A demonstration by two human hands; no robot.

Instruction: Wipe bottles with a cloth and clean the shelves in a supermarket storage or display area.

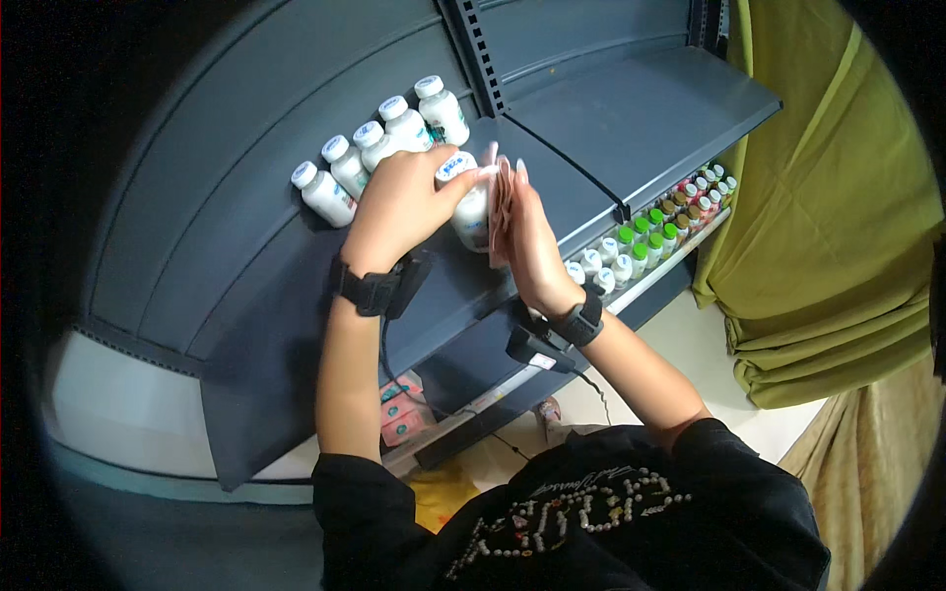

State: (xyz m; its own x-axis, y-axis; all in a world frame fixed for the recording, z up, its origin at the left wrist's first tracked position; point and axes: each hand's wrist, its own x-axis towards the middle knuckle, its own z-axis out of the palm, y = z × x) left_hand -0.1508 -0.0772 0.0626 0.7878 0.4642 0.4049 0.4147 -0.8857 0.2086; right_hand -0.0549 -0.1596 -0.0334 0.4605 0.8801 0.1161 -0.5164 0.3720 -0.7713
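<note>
My left hand (406,202) is closed round the upper part of a white bottle (472,219) with a white cap, held above the grey shelf (434,295). A folded pinkish-brown cloth (501,222) is in my right hand (535,251), pressed against the bottle's right side. The fingers of that hand are mostly straight and partly hidden behind the cloth. Beyond my left hand, several matching white bottles (441,113) stand in a slanting row along the shelf's back panel. My left hand covers part of that row.
A second grey shelf section (631,108) lies to the right. Below it, a lower shelf bears several small bottles with green caps (641,239), plus white and brown ones. Pink packages (402,412) sit low down. A green curtain (818,197) hangs at right. Cables trail from both wrist straps.
</note>
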